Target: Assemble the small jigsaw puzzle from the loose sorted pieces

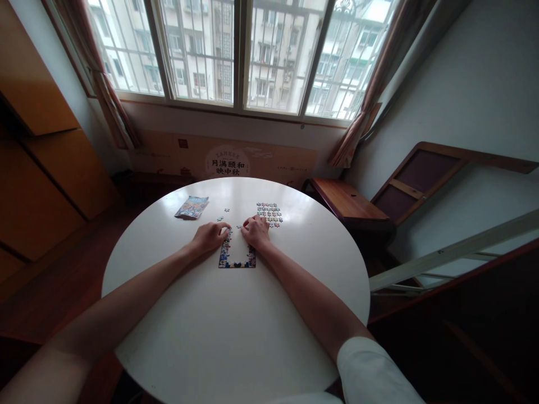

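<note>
A partly joined jigsaw puzzle (225, 259) lies on the white round table, its left, bottom and right borders forming a U around bare tabletop. My left hand (209, 237) is closed, thumb and index finger together on a piece at the top of the left border. At the upper right of the puzzle, my right hand (257, 231) has its fingers curled down in a pinch; whatever they hold is hidden. Just left of those fingertips is a small loose puzzle piece (239, 226). Rows of separate puzzle pieces (269, 211) are laid out beyond my right hand.
A colourful printed packet (192, 207) lies at the table's far left. Two loose pieces, one of them a pale piece (227, 210), sit beyond my left hand. The round table (219, 331) stands before a barred window, with a wooden bench (349, 199) at the right.
</note>
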Demonstrator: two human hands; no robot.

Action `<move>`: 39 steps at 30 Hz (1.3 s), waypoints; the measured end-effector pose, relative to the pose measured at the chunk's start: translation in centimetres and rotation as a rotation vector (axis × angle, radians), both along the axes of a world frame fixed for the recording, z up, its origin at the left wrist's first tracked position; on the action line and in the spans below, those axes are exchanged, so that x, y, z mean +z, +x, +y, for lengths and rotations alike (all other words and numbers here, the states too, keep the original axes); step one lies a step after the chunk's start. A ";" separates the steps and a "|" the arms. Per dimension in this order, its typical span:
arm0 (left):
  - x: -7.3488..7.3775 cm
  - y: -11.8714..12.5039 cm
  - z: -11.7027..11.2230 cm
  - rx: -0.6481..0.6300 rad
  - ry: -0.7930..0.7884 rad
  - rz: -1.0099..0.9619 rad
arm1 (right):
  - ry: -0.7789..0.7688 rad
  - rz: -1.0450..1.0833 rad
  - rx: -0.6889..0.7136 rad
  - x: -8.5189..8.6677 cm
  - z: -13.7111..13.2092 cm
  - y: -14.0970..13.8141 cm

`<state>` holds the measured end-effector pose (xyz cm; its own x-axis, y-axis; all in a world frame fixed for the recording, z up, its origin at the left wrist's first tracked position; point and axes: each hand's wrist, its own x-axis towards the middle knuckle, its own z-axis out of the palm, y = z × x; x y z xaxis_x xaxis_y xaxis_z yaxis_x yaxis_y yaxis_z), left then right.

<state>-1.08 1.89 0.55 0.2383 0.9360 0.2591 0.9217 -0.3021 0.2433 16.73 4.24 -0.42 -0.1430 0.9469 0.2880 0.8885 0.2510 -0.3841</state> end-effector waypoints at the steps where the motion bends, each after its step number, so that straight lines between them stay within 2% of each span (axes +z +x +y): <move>1: 0.0 0.0 0.0 -0.001 0.003 0.000 | -0.002 0.002 0.001 0.0 0.0 0.0; 9: -0.4 0.0 0.2 0.017 0.008 -0.003 | 0.002 0.006 0.009 0.0 0.1 0.0; 30: -0.2 0.0 0.1 0.003 0.010 -0.009 | -0.021 0.008 0.021 0.3 -0.1 -0.1; 39: -0.3 0.0 0.1 -0.004 0.003 -0.010 | 0.003 -0.030 -0.021 0.2 -0.3 -0.2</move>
<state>-1.13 2.03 0.29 0.2392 0.9344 0.2639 0.9182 -0.3061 0.2514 16.55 3.92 -0.22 -0.1313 0.9491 0.2862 0.9049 0.2326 -0.3564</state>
